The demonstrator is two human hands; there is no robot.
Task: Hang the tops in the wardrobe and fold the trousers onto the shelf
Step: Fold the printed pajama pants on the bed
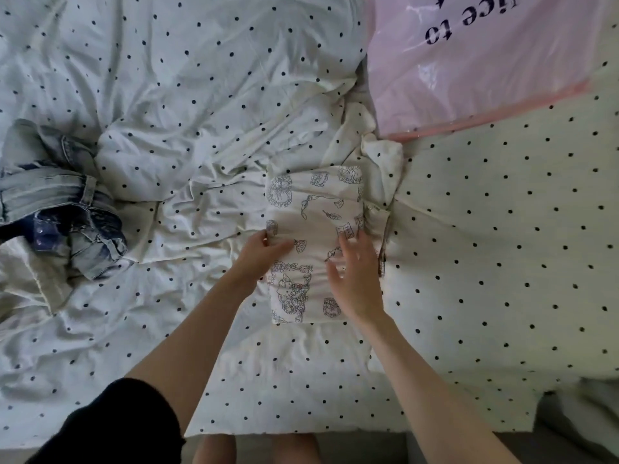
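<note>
Two bare hands are laid on a folded white garment printed with line drawings (313,242), which lies on a bed covered in white, black-dotted bedding (201,95). The garment's left edge is pinched by the left hand (264,251); the right hand (356,279) is spread flat, fingers released. Crumpled pale denim jeans (63,202) are seen well apart at left, a pink plastic bag (485,61) at upper right.

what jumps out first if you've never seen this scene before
In the middle of the polka-dot bedding, a folded white printed garment lies under both hands: the left hand pinches its left edge while the right hand is spread over its right side. Crumpled jeans sit at far left, a pink plastic bag top right.
</note>
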